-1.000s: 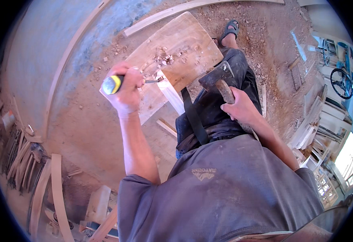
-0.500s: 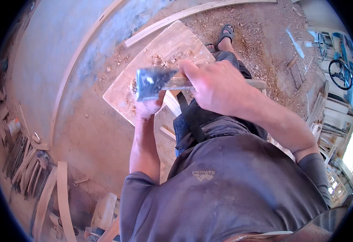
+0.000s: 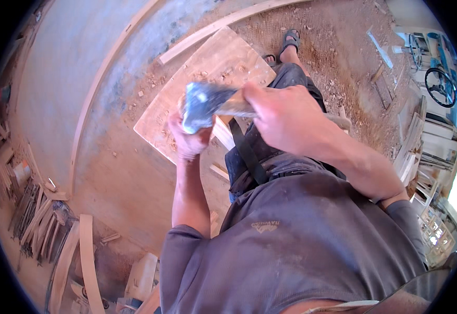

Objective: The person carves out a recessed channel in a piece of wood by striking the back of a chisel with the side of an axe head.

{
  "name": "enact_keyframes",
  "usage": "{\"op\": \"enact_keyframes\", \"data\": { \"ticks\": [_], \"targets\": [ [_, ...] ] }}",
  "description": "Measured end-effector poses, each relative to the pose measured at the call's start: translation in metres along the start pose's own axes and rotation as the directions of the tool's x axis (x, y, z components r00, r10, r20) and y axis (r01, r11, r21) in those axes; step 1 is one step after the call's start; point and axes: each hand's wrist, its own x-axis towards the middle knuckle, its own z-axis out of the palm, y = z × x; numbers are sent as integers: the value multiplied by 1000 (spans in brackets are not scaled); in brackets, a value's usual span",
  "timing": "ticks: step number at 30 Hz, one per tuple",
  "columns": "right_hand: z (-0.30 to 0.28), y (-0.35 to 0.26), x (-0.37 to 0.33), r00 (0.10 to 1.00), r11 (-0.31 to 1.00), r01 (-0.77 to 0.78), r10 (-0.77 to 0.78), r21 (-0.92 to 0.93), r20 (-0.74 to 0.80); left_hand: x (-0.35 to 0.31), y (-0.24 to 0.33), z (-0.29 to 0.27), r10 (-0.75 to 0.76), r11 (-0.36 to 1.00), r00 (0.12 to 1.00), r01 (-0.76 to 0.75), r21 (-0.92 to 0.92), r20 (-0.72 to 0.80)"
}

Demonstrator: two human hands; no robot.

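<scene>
My right hand (image 3: 286,112) is closed round the wooden handle of a hatchet (image 3: 201,107), held level in front of me with its grey metal head to the left. The handle's end (image 3: 338,123) sticks out under my right forearm. Behind and below the hatchet head is my left hand (image 3: 189,138), its fingers curled. The head covers most of those fingers, so what they hold is hidden. A pale piece of wood (image 3: 223,133) shows just right of my left wrist; I cannot tell whether the hand touches it. Beneath both hands lies a broad wooden board (image 3: 158,118) strewn with chips.
Long curved timbers (image 3: 95,89) lie on the floor at the left, and another (image 3: 213,29) beyond the board. Wood scraps (image 3: 37,220) are piled at the lower left. Chips cover the floor at the right, where a black steering wheel (image 3: 440,89) and stacked wood stand.
The hatchet head has moved slightly right and up and is tilted a little differently. My right hand has shifted slightly right with it. My left hand stays beneath the head.
</scene>
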Motion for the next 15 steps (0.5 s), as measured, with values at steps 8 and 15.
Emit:
{"op": "enact_keyframes", "data": {
  "ticks": [8, 15],
  "targets": [
    [57, 73, -65, 820, 777, -554, 571, 298, 35, -2, -13, -16, -255, 906, 855, 49, -419, -452],
    [83, 85, -91, 777, 716, -621, 617, 318, 125, 3, -1, 0, -157, 910, 919, -7, -416, -361]
  ]
}}
